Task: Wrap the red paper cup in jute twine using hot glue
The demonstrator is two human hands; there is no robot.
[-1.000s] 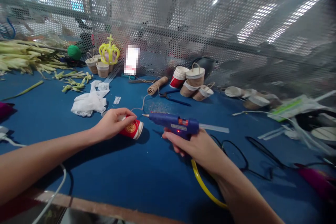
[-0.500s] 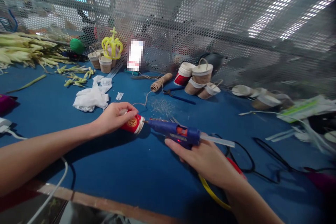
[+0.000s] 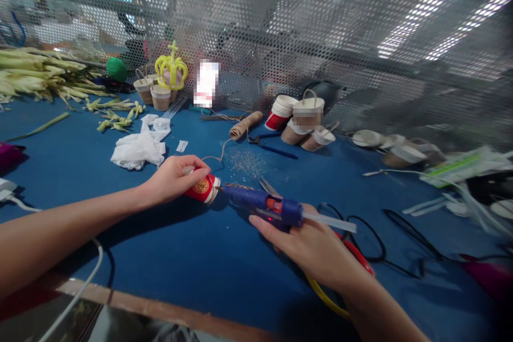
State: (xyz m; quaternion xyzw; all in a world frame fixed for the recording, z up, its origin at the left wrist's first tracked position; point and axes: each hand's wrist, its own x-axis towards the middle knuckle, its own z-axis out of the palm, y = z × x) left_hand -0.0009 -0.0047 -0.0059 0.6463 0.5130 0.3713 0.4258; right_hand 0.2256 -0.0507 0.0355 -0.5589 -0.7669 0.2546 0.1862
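My left hand (image 3: pixel 178 179) is closed around a small red paper cup (image 3: pixel 201 188) with a gold emblem, lying on its side with the white rim facing right. A brown twine (image 3: pixel 218 159) runs from the cup toward a roll of twine (image 3: pixel 246 125) behind it. In my right hand (image 3: pixel 308 246) is a blue hot glue gun (image 3: pixel 260 202), with a clear glue stick (image 3: pixel 331 220) poking out of its back. The nozzle points left, at or very close to the cup's rim; contact is hard to make out. A small red light glows on the gun.
Blue-handled pliers (image 3: pixel 276 150), a stack of red cups (image 3: pixel 281 112) and twine-wrapped baskets (image 3: pixel 308 109) stand behind. White crumpled cloth (image 3: pixel 140 147) lies left. Scissors with red and yellow handles (image 3: pixel 326 296) lie partly under my right arm. Black cable (image 3: pixel 372 235) loops at right.
My right hand and the glue gun have shifted slightly left and down, uncovering more of the scissor blades. My left hand and the cup stay in place.
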